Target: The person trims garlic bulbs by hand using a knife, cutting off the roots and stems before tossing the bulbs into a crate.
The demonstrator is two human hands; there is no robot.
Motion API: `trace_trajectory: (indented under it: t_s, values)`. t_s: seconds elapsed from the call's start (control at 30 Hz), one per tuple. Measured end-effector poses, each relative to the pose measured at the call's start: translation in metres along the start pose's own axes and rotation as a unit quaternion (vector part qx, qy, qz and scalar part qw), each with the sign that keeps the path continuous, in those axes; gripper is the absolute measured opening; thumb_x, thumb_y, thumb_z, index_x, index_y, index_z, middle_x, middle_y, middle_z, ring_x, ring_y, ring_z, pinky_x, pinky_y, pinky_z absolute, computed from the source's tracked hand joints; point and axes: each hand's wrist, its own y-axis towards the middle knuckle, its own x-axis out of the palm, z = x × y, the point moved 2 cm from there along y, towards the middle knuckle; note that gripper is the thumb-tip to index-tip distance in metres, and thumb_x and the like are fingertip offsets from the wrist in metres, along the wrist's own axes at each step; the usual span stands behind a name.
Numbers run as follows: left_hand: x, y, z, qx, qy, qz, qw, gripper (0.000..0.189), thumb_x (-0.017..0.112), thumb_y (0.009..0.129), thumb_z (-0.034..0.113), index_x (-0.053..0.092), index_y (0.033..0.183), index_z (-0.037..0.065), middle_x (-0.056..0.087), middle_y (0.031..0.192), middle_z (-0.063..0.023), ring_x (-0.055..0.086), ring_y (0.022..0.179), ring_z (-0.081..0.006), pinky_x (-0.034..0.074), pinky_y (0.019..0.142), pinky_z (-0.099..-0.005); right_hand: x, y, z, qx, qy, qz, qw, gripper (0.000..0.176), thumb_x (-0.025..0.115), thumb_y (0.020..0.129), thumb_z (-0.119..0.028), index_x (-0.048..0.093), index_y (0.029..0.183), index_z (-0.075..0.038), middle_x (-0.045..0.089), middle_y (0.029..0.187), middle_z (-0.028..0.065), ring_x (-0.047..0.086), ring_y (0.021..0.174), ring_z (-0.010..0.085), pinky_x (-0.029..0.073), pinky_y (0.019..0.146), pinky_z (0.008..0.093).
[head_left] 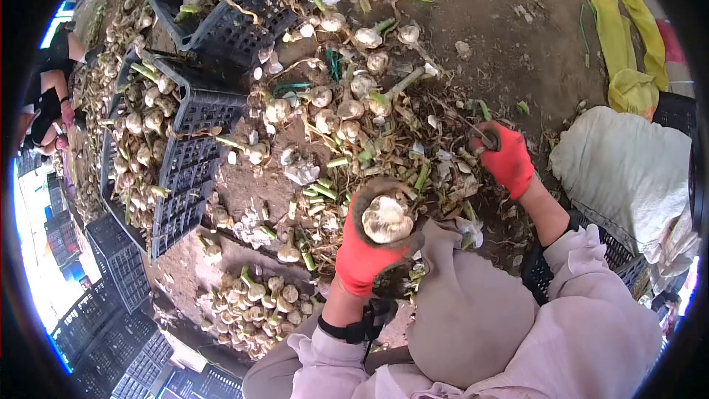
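Observation:
My left hand [362,240], in a red glove with a dark palm, is closed around a large whitish garlic bulb [388,219] in front of my knee. Off to the right, my right hand [506,159], gloved the same way, is curled round the handle of a thin-bladed knife [476,129]; the blade points up and left and is partly lost against the litter. Beyond both hands lie several garlic bulbs with cut stalks [351,109] on the ground. Trimmed green stem pieces [321,192] and dry husks are scattered beside my left hand.
A black crate [188,170] full of garlic stands tilted at left, another crate [236,15] behind it. A heap of trimmed bulbs [258,307] lies lower left. At right are a white sack [620,170] and yellow bags [628,52]. Another person [55,96] is at far left.

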Motion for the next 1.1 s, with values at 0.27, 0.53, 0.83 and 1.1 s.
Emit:
trace_trajectory:
  t_s: [0.27,0.53,0.83,1.1]
  values:
    - [0.034,0.020,-0.020,0.261,0.723,-0.184,0.613,0.045,0.059,0.072,0.018,0.053,0.115,0.004,0.056,0.105,-0.0172,0.058,0.093,-0.0305,0.042,0.091,-0.0444,-0.001,0.018,-0.078,-0.193,-0.059,-0.189,0.961,0.025,0.059,0.067,-0.011,0.058,0.092,-0.006,0.062,0.078,0.0131,0.061,0.072,0.0266,0.049,0.066,0.0335]
    - [0.049,0.015,-0.059,0.289,0.716,-0.228,0.593,0.022,0.054,0.073,0.013,0.062,0.092,0.006,0.059,0.089,-0.0118,0.058,0.084,-0.0266,0.044,0.080,-0.0396,0.027,0.016,-0.100,-0.229,-0.249,-0.394,0.855,0.030,0.059,0.061,-0.015,0.057,0.089,-0.006,0.061,0.080,0.0158,0.061,0.081,0.0332,0.049,0.069,0.0390]
    - [-0.144,-0.052,-0.010,-0.388,0.676,-0.390,0.490,0.063,0.072,0.066,0.038,0.054,0.115,0.003,0.059,0.110,-0.0197,0.056,0.105,-0.0321,0.047,0.086,-0.0385,0.043,0.062,-0.019,-0.103,-0.138,-0.142,0.975,0.035,0.059,0.073,-0.028,0.058,0.101,-0.006,0.061,0.099,0.0202,0.056,0.096,0.0372,0.046,0.083,0.0405]
    - [-0.118,0.011,-0.018,-0.340,0.480,-0.094,0.803,0.072,0.062,0.075,0.044,0.044,0.126,-0.004,0.056,0.119,-0.0192,0.056,0.107,-0.0254,0.044,0.090,-0.0357,0.124,0.134,-0.056,0.032,-0.034,-0.036,0.998,0.037,0.059,0.079,-0.027,0.058,0.107,-0.002,0.061,0.098,0.0219,0.059,0.091,0.0359,0.046,0.079,0.0404]
